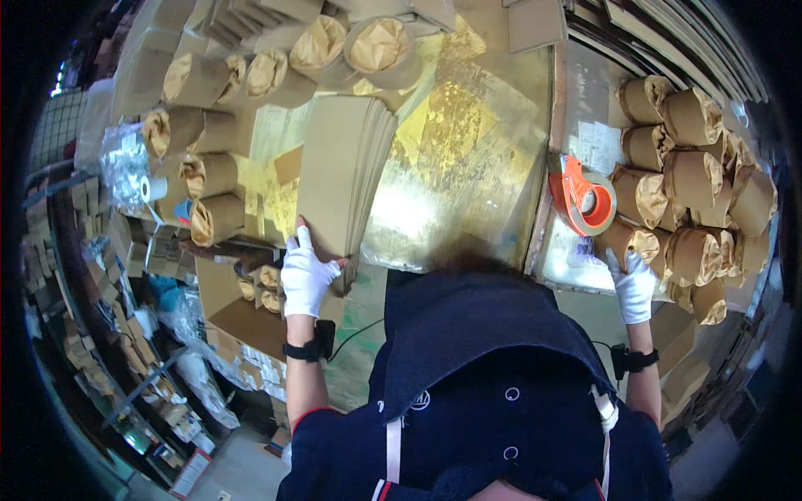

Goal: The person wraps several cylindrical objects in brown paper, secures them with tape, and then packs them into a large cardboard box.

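My left hand (pixel 307 274), in a white glove with bare fingertips, lies at the near end of a stack of flat cardboard sheets (pixel 341 167). Its forefinger stretches along the top sheet and the thumb points out to the right, so the hand is open. Over on the right, my gloved right hand (pixel 633 288) is at the nearest of several cardboard tubes (pixel 622 240) stuffed with crumpled brown paper. Its fingers are stretched and apart at the tube's near end; whether they press on it is hard to see.
An orange tape dispenser (pixel 576 196) lies left of the piled tubes (pixel 693 179). More paper-stuffed tubes (pixel 380 50) line the worn table's (pixel 468 159) far and left sides. An open carton (pixel 242 326) holding tubes stands below the left edge. Flat cardboard (pixel 668 42) leans at the far right.
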Tool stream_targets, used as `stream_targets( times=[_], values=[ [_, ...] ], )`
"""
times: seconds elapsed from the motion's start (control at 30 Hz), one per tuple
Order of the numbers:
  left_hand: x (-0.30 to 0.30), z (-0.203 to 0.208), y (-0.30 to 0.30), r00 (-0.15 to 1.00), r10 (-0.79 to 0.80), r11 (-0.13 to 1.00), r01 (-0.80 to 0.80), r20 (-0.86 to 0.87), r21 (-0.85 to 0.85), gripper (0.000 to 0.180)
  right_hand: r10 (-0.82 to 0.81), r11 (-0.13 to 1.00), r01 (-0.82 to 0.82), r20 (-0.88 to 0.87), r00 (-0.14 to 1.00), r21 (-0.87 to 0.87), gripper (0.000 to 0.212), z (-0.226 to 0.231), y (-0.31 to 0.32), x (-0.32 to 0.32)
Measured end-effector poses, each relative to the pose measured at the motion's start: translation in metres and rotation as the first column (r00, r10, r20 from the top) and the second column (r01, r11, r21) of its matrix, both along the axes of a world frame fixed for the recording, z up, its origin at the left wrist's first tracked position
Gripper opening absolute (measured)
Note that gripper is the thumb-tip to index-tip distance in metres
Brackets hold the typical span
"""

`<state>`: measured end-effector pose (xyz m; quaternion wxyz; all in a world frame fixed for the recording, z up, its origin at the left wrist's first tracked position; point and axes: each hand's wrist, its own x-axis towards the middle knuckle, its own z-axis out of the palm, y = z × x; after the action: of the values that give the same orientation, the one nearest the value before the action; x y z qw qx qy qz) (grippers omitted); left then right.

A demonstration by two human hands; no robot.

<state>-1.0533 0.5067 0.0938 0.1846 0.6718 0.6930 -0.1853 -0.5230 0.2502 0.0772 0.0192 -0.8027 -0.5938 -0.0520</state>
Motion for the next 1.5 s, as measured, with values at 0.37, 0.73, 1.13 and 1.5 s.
stream_targets(
  times=[0.37,0.73,1.13,1.5],
  values=[
    [0.113,0.042,-0.023,0.888,-0.169,0.983,0.117,0.427,0.145,0.067,-0.292,0.884,0.377,-0.956,-0.015,-0.276,0.04,0.082,0.027,-0.065],
    [0.087,-0.079,-0.112,0.516,-0.8,0.595,0.615,0.306,0.518,0.042,-0.332,0.905,0.181,-0.905,-0.267,-0.385,0.048,0.045,0.177,-0.196],
    [0.135,-0.073,-0.02,0.283,-0.222,0.89,-0.332,0.933,0.313,0.021,-0.251,0.968,0.025,-0.963,0.093,-0.25,0.091,-0.017,0.266,-0.196],
    [0.15,-0.054,-0.006,-0.482,0.391,0.702,-0.395,0.784,-0.593,0.047,-0.062,0.961,0.264,-0.859,0.508,0.087,0.051,-0.03,0.26,-0.239]
  ],
)
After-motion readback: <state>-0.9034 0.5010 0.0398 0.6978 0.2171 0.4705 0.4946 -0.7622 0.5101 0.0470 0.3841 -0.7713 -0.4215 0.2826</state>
